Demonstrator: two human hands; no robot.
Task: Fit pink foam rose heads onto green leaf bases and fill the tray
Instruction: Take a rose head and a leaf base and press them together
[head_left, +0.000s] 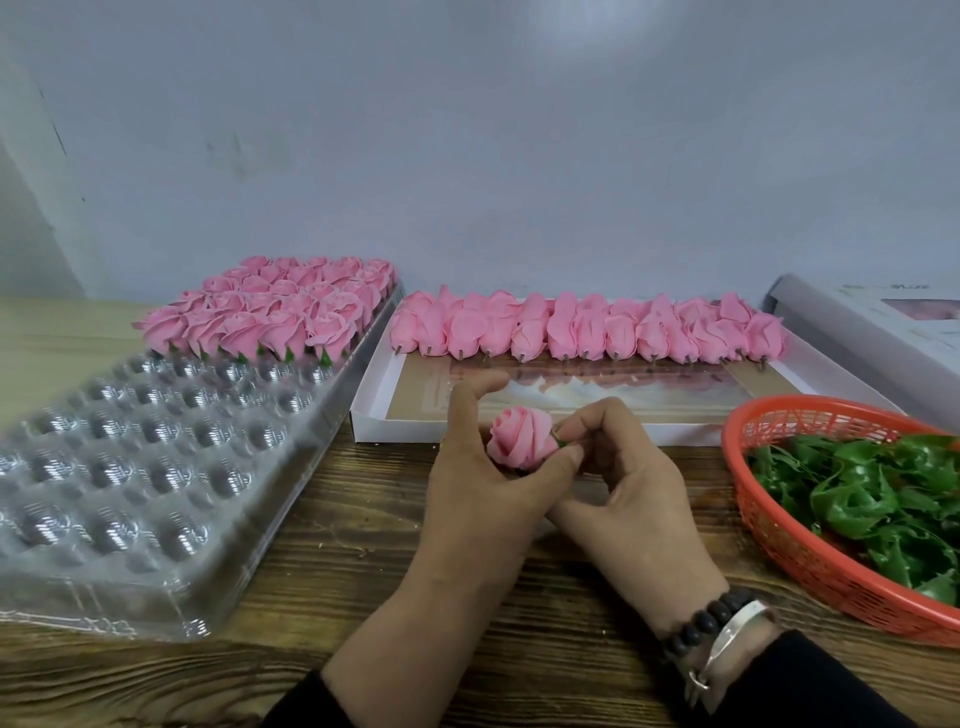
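My left hand grips a pink foam rose head above the wooden table, thumb and fingers curled round its sides. My right hand pinches a green leaf base at the rose's stem end; only a sliver of green shows. On the left lies a clear plastic tray whose far rows hold several finished roses. A white box behind my hands holds a row of bare rose heads. An orange basket at the right holds green leaf bases.
The wooden table runs under everything, with a pale wall close behind. A white carton lies at the far right behind the basket. My right wrist wears a dark bead bracelet and a silver bangle.
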